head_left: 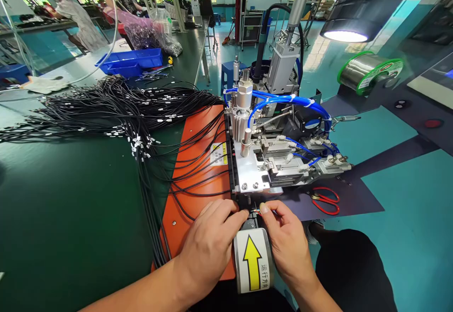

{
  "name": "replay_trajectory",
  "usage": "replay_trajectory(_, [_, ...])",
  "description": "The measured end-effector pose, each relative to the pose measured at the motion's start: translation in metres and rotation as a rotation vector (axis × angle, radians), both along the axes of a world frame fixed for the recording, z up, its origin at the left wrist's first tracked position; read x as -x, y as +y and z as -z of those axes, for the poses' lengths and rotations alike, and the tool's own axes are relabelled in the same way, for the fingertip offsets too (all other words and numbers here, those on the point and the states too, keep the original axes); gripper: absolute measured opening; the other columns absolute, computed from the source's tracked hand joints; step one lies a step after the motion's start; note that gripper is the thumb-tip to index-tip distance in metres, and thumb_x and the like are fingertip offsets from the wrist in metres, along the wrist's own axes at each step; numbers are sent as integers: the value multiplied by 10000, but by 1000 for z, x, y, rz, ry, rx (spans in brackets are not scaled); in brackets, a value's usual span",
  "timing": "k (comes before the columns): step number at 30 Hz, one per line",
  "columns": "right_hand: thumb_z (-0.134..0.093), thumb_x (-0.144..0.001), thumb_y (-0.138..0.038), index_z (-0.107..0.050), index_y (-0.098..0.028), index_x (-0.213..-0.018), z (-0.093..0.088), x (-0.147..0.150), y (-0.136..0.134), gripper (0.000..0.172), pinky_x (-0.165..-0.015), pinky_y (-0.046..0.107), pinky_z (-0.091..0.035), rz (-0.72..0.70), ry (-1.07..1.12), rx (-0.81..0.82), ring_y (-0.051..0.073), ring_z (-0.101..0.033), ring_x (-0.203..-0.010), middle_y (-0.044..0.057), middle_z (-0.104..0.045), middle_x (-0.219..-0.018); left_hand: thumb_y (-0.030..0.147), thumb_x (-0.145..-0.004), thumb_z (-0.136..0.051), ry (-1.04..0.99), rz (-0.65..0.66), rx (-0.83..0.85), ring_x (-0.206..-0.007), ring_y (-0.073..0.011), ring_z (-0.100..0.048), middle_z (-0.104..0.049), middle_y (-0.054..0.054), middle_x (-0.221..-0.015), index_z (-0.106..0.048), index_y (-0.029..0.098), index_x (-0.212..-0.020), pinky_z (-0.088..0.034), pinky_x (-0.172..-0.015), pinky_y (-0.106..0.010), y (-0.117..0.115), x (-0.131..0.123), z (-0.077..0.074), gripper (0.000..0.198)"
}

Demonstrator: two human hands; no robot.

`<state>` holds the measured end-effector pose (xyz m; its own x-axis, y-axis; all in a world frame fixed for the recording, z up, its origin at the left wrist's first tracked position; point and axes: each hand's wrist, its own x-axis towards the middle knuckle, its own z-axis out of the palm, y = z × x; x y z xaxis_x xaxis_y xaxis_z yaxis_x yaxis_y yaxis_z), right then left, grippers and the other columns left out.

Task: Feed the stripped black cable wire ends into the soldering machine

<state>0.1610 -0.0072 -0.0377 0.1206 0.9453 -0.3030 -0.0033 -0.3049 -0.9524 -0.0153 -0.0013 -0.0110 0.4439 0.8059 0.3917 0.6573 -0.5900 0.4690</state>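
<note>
Close by, both hands [247,236] pinch a small wire end [257,212] at the machine [269,161] — black cables [141,113] left, red scissors [325,201] right.

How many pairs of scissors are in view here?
1. The red-handled scissors lie on the dark mat right of the machine, beyond the right hand. Others may be hidden behind the machine.

Your hands are over a bright orange plate [198,198] with a small yellow-and-white warning sticker [218,153] on it. The wire bundle [116,113] you're working from is all black with white tags. That label [253,260] by your thumbs is white with a fat yellow arrow outlined in black. Blue hoses [283,99] loop over the silver machine [269,161], red-handled scissors [325,201] beside it, dark green bench [71,217].
</note>
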Motion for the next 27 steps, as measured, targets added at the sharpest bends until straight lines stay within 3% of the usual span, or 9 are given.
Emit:
replay_trajectory(13, [-651,-874,-548,-647,-177,-835,3,1,-2,374,-504,217,-383,26,111,34,124,-436,-584,-10,-551,-684,141,-998,-431,49,-6,-7,-766,-214,-496,-562,-67,-854,-666,151,-1042,-459,-670,-340,-1,-3,0,240])
replay_trajectory(17, [-633,-879,-554,-664,-189,-854,-3,-10,-7,368,-548,228,-408,16,-66,11,144,-472,-622,-5,-563,-696,132,-976,-475,63,-12,4,-769,-214,-491,-561,-61,-855,-669,158,-1035,-449,-673,-339,0,-3,0,204])
replay_trajectory(23, [-621,-887,-533,-661,-197,-795,-14,-12,-9,350,-570,247,-429,-121,-212,-15,166,-522,-652,23,-626,-758,131,-963,-504,78,-19,23,-777,-214,-486,-558,-57,-864,-666,160,-1036,-447,-679,-341,-1,-2,1,180])
replay_trajectory(27, [-571,-941,-462,-647,-209,-786,-18,-10,-5,306,-603,246,-430,-130,-372,-127,158,-537,-667,5,-596,-756,134,-965,-501,84,-16,17,-779,-212,-485,-557,-54,-871,-670,164,-1038,-451,-681,-344,0,-2,1,186])
